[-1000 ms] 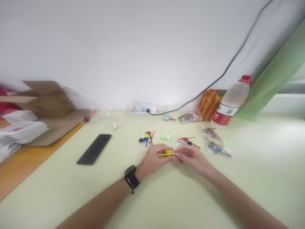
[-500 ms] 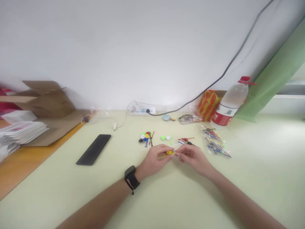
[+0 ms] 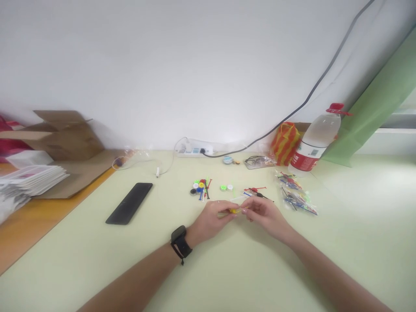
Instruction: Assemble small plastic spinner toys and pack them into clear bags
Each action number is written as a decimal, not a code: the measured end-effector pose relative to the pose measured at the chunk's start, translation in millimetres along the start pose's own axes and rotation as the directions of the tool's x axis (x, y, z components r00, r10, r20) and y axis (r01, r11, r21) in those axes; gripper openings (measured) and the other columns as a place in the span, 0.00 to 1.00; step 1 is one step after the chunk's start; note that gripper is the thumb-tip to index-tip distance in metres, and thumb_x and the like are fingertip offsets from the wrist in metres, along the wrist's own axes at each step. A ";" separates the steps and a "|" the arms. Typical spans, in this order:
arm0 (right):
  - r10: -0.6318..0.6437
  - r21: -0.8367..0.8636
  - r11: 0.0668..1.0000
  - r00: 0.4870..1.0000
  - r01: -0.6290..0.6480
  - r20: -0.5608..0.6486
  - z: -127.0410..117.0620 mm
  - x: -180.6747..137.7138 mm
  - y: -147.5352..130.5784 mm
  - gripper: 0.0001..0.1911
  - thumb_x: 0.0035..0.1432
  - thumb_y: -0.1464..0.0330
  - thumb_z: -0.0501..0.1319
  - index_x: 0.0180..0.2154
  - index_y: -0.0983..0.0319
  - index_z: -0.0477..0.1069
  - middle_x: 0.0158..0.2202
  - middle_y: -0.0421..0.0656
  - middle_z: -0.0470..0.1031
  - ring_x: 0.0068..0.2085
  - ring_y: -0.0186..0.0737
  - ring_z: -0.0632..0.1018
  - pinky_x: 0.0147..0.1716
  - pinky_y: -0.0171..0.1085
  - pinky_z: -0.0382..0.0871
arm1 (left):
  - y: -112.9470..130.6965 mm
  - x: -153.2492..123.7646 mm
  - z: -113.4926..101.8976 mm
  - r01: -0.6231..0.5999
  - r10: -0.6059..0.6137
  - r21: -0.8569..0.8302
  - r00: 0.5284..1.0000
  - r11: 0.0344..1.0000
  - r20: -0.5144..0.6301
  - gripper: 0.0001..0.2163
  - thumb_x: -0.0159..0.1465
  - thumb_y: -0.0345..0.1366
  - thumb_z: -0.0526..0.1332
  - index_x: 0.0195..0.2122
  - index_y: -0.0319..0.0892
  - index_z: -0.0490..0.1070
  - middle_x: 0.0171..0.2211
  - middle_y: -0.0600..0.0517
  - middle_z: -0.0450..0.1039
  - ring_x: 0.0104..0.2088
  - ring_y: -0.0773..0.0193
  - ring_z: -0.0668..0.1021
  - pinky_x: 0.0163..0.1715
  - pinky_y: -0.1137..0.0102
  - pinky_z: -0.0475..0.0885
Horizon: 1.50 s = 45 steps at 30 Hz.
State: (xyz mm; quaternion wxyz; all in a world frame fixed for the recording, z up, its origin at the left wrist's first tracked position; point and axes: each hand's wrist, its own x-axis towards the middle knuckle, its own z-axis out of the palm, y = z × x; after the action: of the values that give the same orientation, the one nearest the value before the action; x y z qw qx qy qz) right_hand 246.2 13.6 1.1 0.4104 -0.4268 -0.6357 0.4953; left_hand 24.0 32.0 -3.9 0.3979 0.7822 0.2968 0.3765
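Note:
Between the fingertips of my left hand [image 3: 212, 220] is a small yellow plastic piece [image 3: 233, 211], mostly covered by the fingers. My right hand [image 3: 264, 216] pinches at the right end of the same piece, its fingertips almost touching the left ones. Both hands are low over the pale green table. Just beyond my left hand lies a pile of small coloured discs [image 3: 199, 186] and thin sticks [image 3: 207, 190]. A green disc [image 3: 223, 187] and a white disc [image 3: 230, 187] sit behind the hands. Red, blue and black stick pieces [image 3: 256, 193] lie past my right hand.
Clear bags of coloured parts [image 3: 297, 200] lie to the right, before a large bottle [image 3: 313, 143] and a striped bag [image 3: 286, 141]. A black phone-like slab [image 3: 129, 203] lies left. A power strip [image 3: 195, 149] sits by the wall; a cardboard box [image 3: 68, 136] stands far left.
The yellow piece has turned or sunk between my fingers, so less of it shows. My hands stay in nearly the same place, and the view has shifted slightly.

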 end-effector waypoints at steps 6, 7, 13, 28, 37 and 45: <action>0.012 0.093 0.996 0.999 -0.015 0.030 1.9 -0.9 -5.4 0.11 0.62 0.59 0.68 0.40 0.60 0.75 0.36 0.43 0.77 0.32 0.36 0.73 0.31 0.37 0.70 | 4.8 2.2 -1.5 0.029 -0.029 -0.023 1.000 0.999 -0.002 0.08 0.66 0.31 0.66 0.44 0.43 0.83 0.44 0.47 0.84 0.41 0.61 0.84 0.43 0.70 0.79; 0.010 0.100 0.995 0.999 -0.013 0.032 2.0 -1.0 -5.9 0.11 0.62 0.59 0.68 0.40 0.60 0.75 0.36 0.43 0.76 0.32 0.36 0.73 0.32 0.37 0.70 | 5.5 2.4 -1.6 0.026 -0.026 -0.020 1.000 0.999 -0.004 0.08 0.66 0.31 0.66 0.44 0.43 0.83 0.43 0.47 0.84 0.41 0.61 0.84 0.43 0.70 0.79; 0.020 0.078 0.997 1.000 -0.019 -0.004 0.5 -0.6 -6.4 0.11 0.62 0.59 0.67 0.39 0.60 0.75 0.31 0.40 0.73 0.30 0.36 0.72 0.31 0.37 0.69 | 10.5 0.2 0.7 0.069 -0.068 -0.075 0.998 0.995 0.017 0.10 0.66 0.35 0.67 0.48 0.43 0.82 0.43 0.45 0.83 0.42 0.59 0.83 0.45 0.67 0.79; -0.114 -0.079 0.991 0.987 0.106 -0.111 0.1 -4.4 -1.2 0.23 0.70 0.54 0.56 0.62 0.54 0.67 0.39 0.43 0.73 0.34 0.40 0.73 0.37 0.41 0.72 | 2.0 9.3 -4.2 0.301 -0.367 -0.486 0.929 0.821 -0.044 0.16 0.56 0.41 0.76 0.42 0.38 0.81 0.36 0.47 0.82 0.39 0.59 0.82 0.46 0.62 0.79; -0.078 0.005 0.997 0.997 0.078 -0.012 6.3 -6.8 1.2 0.23 0.73 0.51 0.50 0.39 0.58 0.76 0.32 0.42 0.72 0.29 0.38 0.71 0.34 0.40 0.68 | -0.3 8.9 -5.6 0.303 -0.381 -0.526 0.924 0.794 -0.043 0.17 0.56 0.42 0.76 0.42 0.37 0.81 0.37 0.46 0.83 0.38 0.58 0.84 0.47 0.61 0.79; -0.034 0.050 0.998 0.998 0.037 -0.054 0.2 -4.3 -4.1 0.27 0.68 0.49 0.58 0.23 0.59 0.64 0.21 0.38 0.64 0.25 0.36 0.65 0.27 0.38 0.59 | 0.4 9.4 -5.4 0.294 -0.381 -0.533 0.923 0.793 -0.058 0.17 0.56 0.42 0.76 0.42 0.37 0.80 0.36 0.47 0.81 0.38 0.59 0.84 0.46 0.62 0.79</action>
State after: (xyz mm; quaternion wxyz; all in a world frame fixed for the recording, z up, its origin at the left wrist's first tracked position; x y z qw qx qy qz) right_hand 246.8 8.9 4.7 0.4467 -0.4180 -0.6192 0.4923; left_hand 24.7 41.1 1.9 0.6276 0.5476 0.3519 0.4271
